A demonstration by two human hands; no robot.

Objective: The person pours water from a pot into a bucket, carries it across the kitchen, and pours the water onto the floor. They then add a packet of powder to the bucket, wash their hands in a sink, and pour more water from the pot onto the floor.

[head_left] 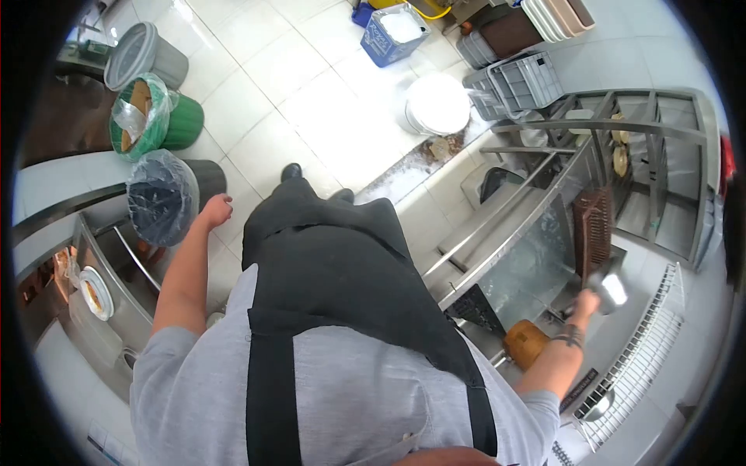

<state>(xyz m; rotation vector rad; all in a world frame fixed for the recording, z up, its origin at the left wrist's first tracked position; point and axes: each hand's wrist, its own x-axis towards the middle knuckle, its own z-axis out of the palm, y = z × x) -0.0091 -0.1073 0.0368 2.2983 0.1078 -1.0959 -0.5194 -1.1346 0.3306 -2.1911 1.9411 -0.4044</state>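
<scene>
On the right, my right hand (587,301) is closed round a shiny metal container (610,289), blurred by motion, beside the sink. Next to it stands a brown slotted rack (592,233), and an orange-brown container (525,344) sits below my forearm's inner side. The steel sink (517,272) holds cloudy water. My left hand (217,210) hangs at the left with its fingers curled and pressed together; nothing shows in it. It is close to a bin lined with clear plastic (162,198).
A green bin (183,123) and a grey bin (167,62) stand at the left. Ahead on the tiled floor are a white bucket (437,105) and a blue box (394,35). Grey crates (524,81), steel shelving (649,132) and a white wire rack (641,349) line the right.
</scene>
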